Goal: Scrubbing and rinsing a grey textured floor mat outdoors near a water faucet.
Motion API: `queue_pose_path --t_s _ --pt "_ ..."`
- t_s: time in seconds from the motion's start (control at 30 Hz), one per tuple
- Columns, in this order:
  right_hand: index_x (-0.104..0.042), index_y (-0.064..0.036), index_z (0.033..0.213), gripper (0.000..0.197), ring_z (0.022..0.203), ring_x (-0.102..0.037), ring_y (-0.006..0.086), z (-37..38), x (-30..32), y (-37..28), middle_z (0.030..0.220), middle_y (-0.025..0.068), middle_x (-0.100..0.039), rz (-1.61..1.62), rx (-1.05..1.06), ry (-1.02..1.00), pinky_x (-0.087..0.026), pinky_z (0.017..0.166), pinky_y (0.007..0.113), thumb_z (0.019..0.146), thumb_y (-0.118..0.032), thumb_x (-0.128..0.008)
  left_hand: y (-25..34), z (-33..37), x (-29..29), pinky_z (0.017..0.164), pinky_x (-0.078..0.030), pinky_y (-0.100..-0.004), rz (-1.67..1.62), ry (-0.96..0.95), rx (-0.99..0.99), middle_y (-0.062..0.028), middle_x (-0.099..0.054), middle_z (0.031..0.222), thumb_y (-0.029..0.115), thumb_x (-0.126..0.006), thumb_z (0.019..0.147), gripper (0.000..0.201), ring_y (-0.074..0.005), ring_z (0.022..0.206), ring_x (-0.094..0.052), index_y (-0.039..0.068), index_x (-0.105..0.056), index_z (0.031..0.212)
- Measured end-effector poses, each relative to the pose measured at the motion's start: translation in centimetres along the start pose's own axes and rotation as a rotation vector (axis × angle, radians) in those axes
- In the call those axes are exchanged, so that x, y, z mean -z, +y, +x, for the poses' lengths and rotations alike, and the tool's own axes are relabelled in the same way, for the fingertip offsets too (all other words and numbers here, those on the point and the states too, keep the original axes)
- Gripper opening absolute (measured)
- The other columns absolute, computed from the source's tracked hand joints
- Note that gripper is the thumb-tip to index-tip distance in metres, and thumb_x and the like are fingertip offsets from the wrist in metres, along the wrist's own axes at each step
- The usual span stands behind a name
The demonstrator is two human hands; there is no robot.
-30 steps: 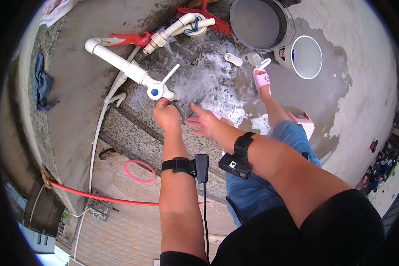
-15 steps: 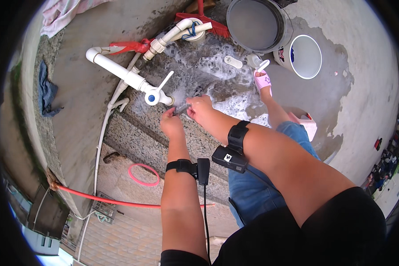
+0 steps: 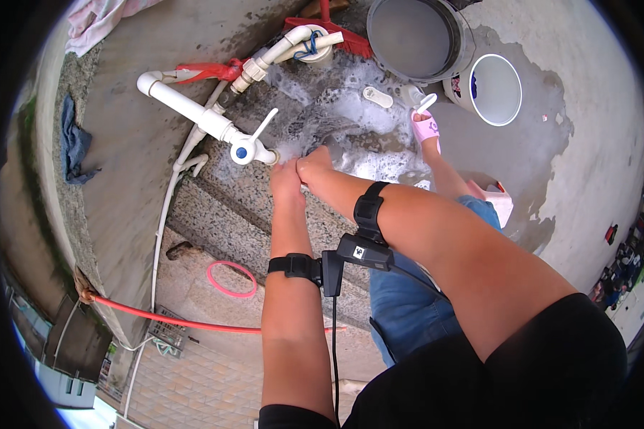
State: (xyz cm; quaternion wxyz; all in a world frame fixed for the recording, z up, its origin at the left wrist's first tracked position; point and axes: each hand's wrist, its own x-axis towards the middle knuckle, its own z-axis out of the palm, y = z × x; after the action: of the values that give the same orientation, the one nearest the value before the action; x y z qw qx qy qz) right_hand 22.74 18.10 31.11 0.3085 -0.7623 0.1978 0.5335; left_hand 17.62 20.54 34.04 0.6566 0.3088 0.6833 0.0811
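Water runs from a white plastic tap [image 3: 243, 150] with a lever handle and a blue centre, fixed to a thick white pipe [image 3: 182, 107]. Directly beneath the spout, my left hand [image 3: 287, 180] is closed, its fingertips mostly turned away. Pressed against it, my right hand [image 3: 314, 164] is closed too, partly in the spray. Whatever they hold is hidden behind the fingers. Foamy water [image 3: 368, 125] spreads over the floor beyond my hands. Black straps with small boxes are on both forearms.
At the back stand a large dark bucket [image 3: 412, 39] and a white bucket [image 3: 496, 91]. A white oval piece [image 3: 377, 97] lies in the foam near my pink slipper [image 3: 426, 127]. A red broom [image 3: 350, 44] leans behind. A red hose [image 3: 179, 323] crosses at left, below a pink ring [image 3: 232, 279].
My hands have come together and moved slightly up, nearer the spout. A small greyish thing that showed between my fingers is now hidden. My right forearm has shifted left.
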Motion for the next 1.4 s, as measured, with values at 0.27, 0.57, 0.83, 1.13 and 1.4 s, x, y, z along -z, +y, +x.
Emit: queue_pose_path --t_s 0.27,0.57,0.83,1.13,1.4 --pt "-0.052 0.0087 0.1 0.035 0.093 -0.06 0.0382 -4.6 0.5 -1.3 0.096 0.0278 -0.06 -0.305 0.091 -0.119 -0.05 0.072 0.042 0.076 -0.014 -0.062 -4.3 2.4 4.5 0.076 -0.05 -0.0364 -0.608 -0.116 0.336 -0.0085 -0.062 0.097 0.02 -0.051 0.09 0.022 -0.0221 0.088 -0.061 0.002 -0.055 0.102" --pt "-0.039 0.0076 0.125 0.062 0.096 -0.059 0.0356 -5.0 2.7 -0.3 0.106 0.0256 -0.058 -0.497 0.332 -0.24 -0.05 0.071 0.038 0.07 -0.008 -0.063 -7.8 4.0 7.5 0.071 -0.055 -0.037 -0.652 0.049 0.637 -0.0112 -0.062 0.096 0.016 -0.049 0.091 0.02 -0.0253 0.088 -0.063 0.002 -0.052 0.105" --pt "-0.048 0.0037 0.108 0.041 0.059 -0.053 0.0149 -2.1 8.2 -1.2 0.083 0.009 -0.055 -0.007 0.176 -0.273 -0.045 0.046 0.027 0.07 -0.001 -0.063 -8.7 2.5 4.9 0.081 -0.052 -0.0417 -0.942 0.179 0.571 -0.0101 -0.061 0.101 0.011 -0.047 0.092 0.012 -0.0255 0.091 -0.061 0.006 -0.053 0.102" --pt "-0.049 0.007 0.106 0.043 0.071 -0.057 0.024 2.8 12.3 -1.0 0.089 0.0153 -0.055 -0.19 0.036 -0.268 -0.048 0.051 0.034 0.068 -0.005 -0.067 -6.1 2.5 0.7 0.084 -0.05 -0.0522 -1.049 0.188 0.367 -0.0099 -0.054 0.105 -0.001 -0.045 0.09 0.04 -0.0283 0.095 -0.058 0.019 -0.03 0.122" --pt "-0.052 -0.008 0.119 0.049 0.11 -0.048 0.0345 0.0 10.2 -1.6 0.117 0.0182 -0.052 -1.136 0.924 0.075 -0.041 0.092 0.037 0.073 -0.019 -0.063 -8.0 4.5 0.2 0.085 -0.048 -0.0525 -1.128 0.164 0.472 -0.0095 -0.052 0.109 0.002 -0.045 0.092 0.039 -0.0296 0.094 -0.058 0.021 -0.028 0.122"
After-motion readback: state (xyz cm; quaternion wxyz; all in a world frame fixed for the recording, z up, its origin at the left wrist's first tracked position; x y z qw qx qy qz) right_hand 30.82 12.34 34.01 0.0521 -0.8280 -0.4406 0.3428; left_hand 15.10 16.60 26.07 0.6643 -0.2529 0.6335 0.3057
